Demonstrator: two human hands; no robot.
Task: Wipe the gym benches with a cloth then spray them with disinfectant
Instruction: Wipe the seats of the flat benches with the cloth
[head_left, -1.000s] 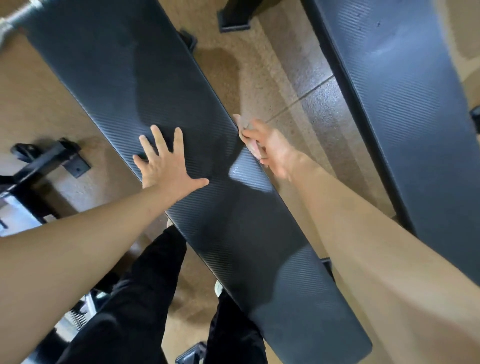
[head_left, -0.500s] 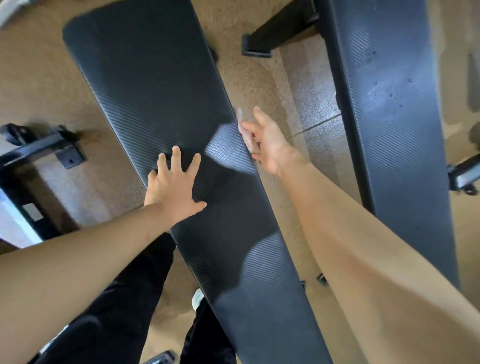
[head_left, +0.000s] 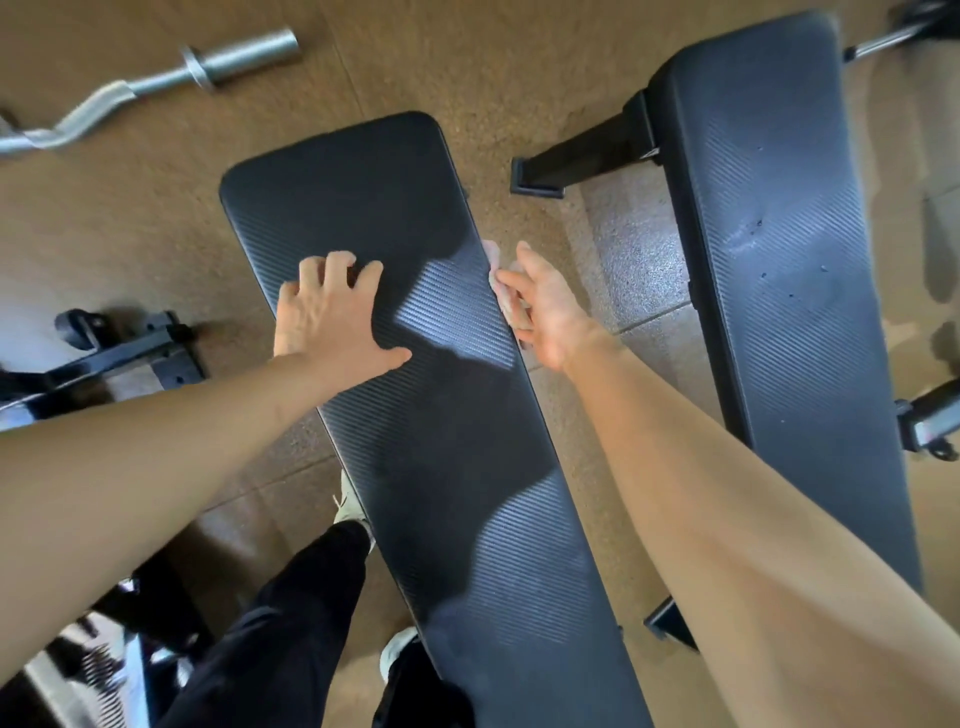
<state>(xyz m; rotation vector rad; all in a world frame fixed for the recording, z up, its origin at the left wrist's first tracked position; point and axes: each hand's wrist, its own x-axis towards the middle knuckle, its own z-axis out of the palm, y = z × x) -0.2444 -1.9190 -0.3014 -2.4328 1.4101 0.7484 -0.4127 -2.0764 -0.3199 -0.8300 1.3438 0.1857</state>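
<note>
Right hand (head_left: 543, 309) holds a pale cloth (head_left: 502, 292) against the right edge of the bench (head_left: 415, 218); left hand (head_left: 332, 312) braces on its top, fingers bent, grasping nothing. Likely risk: on so narrow an edge the cloth may slip free and drop to the floor (head_left: 519, 73).

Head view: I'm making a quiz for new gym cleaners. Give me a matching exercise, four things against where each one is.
Things:
1. left hand
2. cloth
3. curl bar
4. second bench

Places:
A. on the floor, upper left
B. to the right, its pad dotted with small specks
C. resting on top of the near bench
D. held by the right hand at the near bench's right edge

Pairs: 1-C, 2-D, 3-A, 4-B
</note>
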